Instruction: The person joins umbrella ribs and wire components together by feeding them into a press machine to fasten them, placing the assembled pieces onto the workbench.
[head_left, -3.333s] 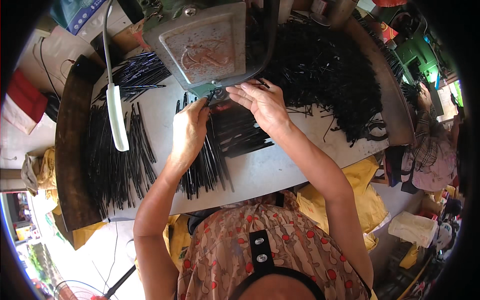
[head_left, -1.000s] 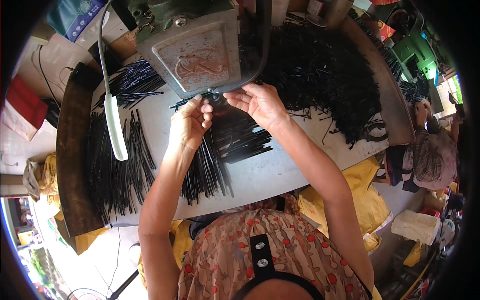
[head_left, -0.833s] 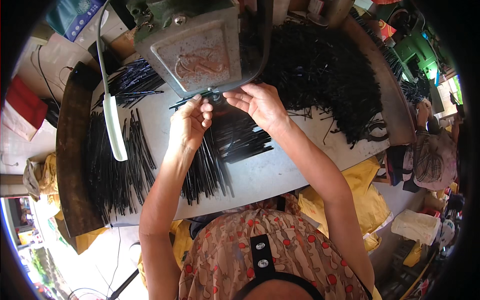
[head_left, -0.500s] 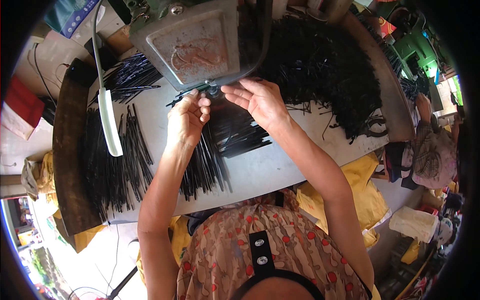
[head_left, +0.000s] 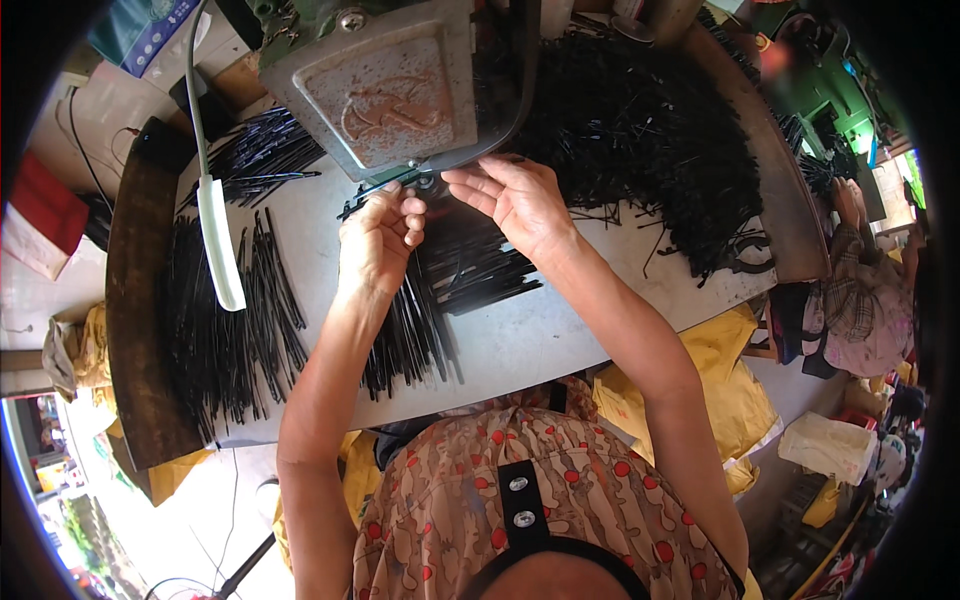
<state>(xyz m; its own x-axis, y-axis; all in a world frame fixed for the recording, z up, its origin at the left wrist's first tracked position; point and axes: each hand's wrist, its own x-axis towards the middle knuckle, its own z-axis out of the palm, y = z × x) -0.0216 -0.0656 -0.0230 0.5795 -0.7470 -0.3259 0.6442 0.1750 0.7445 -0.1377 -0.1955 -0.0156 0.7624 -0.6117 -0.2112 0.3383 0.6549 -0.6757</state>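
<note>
Pale tabletop (head_left: 540,340) shows along its near edge (left hand (head_left: 378,240) pinching black strips (head_left: 351,207)).

A yellow sack (head_left: 715,385) shows lower right, a blue-green package (head_left: 128,38) upper left.

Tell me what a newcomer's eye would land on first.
Probably the bulky grey-fronted machine head, top centre, with the left hand and right hand near its lower edge. Next, the large heap of black pieces at upper right, then the white strip hanging at left.
</note>
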